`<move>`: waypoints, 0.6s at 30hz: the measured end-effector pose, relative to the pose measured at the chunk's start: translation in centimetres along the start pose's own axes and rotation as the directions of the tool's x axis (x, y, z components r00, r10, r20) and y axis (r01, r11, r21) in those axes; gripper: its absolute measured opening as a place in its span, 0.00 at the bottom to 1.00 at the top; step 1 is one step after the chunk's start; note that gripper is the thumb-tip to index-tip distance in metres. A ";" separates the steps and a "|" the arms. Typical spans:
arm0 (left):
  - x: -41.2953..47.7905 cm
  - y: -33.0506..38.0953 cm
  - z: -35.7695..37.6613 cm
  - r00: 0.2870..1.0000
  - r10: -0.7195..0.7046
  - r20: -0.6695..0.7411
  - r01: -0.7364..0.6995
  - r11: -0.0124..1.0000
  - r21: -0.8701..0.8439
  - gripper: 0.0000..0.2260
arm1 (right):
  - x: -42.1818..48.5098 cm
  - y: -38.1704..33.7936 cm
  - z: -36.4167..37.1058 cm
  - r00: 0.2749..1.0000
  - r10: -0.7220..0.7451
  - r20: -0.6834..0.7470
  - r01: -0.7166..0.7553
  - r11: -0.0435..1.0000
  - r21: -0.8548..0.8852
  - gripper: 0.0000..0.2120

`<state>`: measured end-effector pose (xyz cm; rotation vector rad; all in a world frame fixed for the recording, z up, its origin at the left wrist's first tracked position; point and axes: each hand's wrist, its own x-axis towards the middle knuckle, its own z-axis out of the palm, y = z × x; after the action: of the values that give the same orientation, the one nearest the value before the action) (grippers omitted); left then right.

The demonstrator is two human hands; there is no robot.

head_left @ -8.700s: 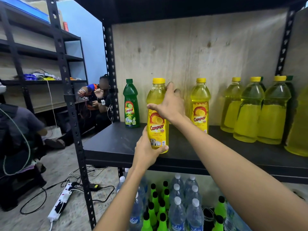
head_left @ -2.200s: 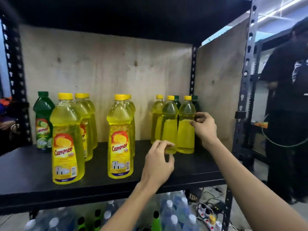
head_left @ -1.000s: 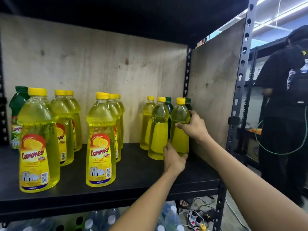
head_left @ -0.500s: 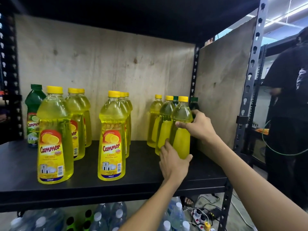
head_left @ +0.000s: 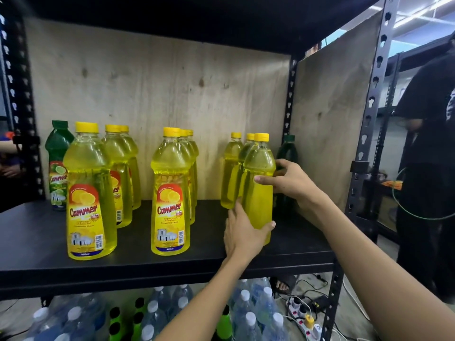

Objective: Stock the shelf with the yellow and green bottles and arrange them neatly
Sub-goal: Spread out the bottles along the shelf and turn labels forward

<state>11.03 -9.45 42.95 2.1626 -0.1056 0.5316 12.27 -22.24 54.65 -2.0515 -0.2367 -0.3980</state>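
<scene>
On the black shelf (head_left: pixel 138 264) yellow bottles stand in rows running front to back. The front bottle of the right row (head_left: pixel 258 173) shows its plain back, with no label visible. My left hand (head_left: pixel 242 233) wraps its base and my right hand (head_left: pixel 288 179) grips its right side at mid height. Two more yellow bottles (head_left: pixel 231 168) stand behind it. A dark green bottle (head_left: pixel 286 153) is at the far right, behind my right hand. Labelled yellow bottles lead the middle row (head_left: pixel 170 193) and the left row (head_left: pixel 88 193). Another green bottle (head_left: pixel 57 163) stands at the back left.
Plywood panels close the shelf's back (head_left: pixel 160 94) and right side (head_left: pixel 330 114). Below the shelf stand several clear water bottles (head_left: pixel 246 316) and green bottles (head_left: pixel 224 323). A power strip (head_left: pixel 302 318) with cables lies on the floor. A person in black (head_left: pixel 430 156) stands at the right.
Both hands have drawn the front right yellow bottle forward towards the shelf's front edge. My left hand has slid lower around its base.
</scene>
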 end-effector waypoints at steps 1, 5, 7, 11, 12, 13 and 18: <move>0.4 -0.3 -0.4 0.999 0.007 0.049 -0.005 0.999 -0.033 0.49 | -0.1 0.2 -0.2 0.998 0.017 0.060 -0.017 1.000 0.010 0.36; 2.2 -1.8 -3.2 0.947 0.056 0.316 0.019 0.973 -0.231 0.50 | -0.4 1.2 -1.2 0.967 0.029 0.253 -0.087 0.972 0.220 0.34; 2.6 -2.1 -4.3 0.907 0.062 0.416 0.056 0.962 -0.267 0.49 | -0.5 1.7 -1.5 0.939 0.023 0.343 -0.133 0.944 0.300 0.34; 1.3 -1.3 -3.8 0.941 0.008 0.340 0.052 0.984 -0.168 0.50 | -0.5 2.7 -0.8 0.856 -0.028 0.517 -0.161 0.934 0.318 0.34; 0.7 -1.1 -3.4 0.959 -0.026 0.283 0.055 0.994 -0.093 0.51 | -0.6 2.9 -0.5 0.856 -0.028 0.517 -0.154 0.940 0.306 0.33; 0.1 -0.9 -2.9 0.973 -0.064 0.223 0.071 0.997 -0.022 0.51 | -0.8 2.9 -0.3 0.868 -0.021 0.496 -0.144 0.946 0.292 0.32; -1.1 -1.1 -2.2 0.997 -0.078 0.029 0.078 0.997 -0.013 0.45 | -1.9 2.4 1.4 0.949 0.005 0.316 -0.064 0.982 0.177 0.29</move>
<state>9.58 -7.20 42.81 2.1514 -0.0400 0.4544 11.54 -22.15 51.36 -1.9239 -0.4150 -0.0207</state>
